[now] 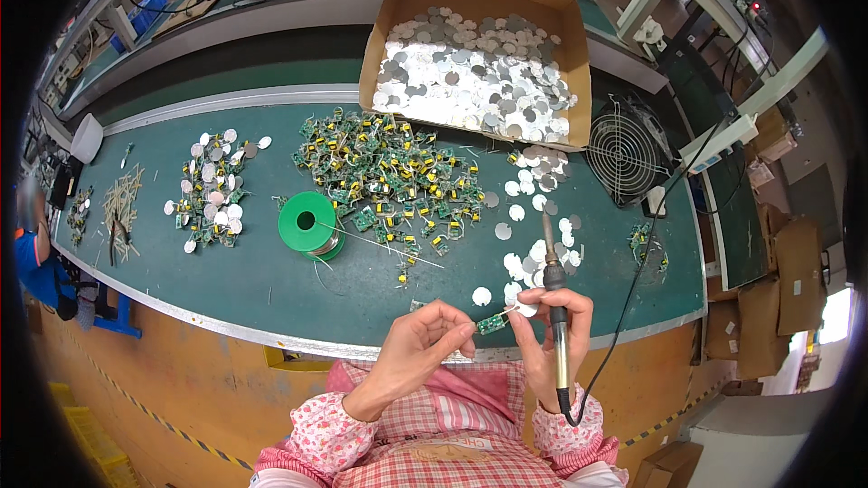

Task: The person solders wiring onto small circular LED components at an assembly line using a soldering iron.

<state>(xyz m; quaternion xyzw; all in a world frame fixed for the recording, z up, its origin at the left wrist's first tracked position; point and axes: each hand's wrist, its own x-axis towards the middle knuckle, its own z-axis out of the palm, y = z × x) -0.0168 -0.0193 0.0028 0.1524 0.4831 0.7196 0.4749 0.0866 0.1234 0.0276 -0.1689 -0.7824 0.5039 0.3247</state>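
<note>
At the far left, a person in blue [38,276] sat beyond the end of my green bench [217,294]. Near that end stood a white container [88,138], with a heap of thin, pale strips [122,208] nearer me. Next came a cluster of boards with discs [211,203], then a green spool [298,225] wound with wire. Beside and behind it spread a large heap of circuit boards [389,163] with yellow parts.

My left hand [420,342] was closed, thumb and fingers pinching one small green board [492,323] in front of me, above the bench's near edge. Behind, an open cardboard box [586,63] held many silvery discs. Loose discs [503,231] lay between it and my hands.

My right hand [553,336] gripped a soldering iron [560,343], tip pointing away from me, and its fingertips held a round disc [525,309] just beside the board; whether the two were joined, I couldn't tell. Farther right stood a round-grilled fan [627,152] and a small group of boards [644,244].
</note>
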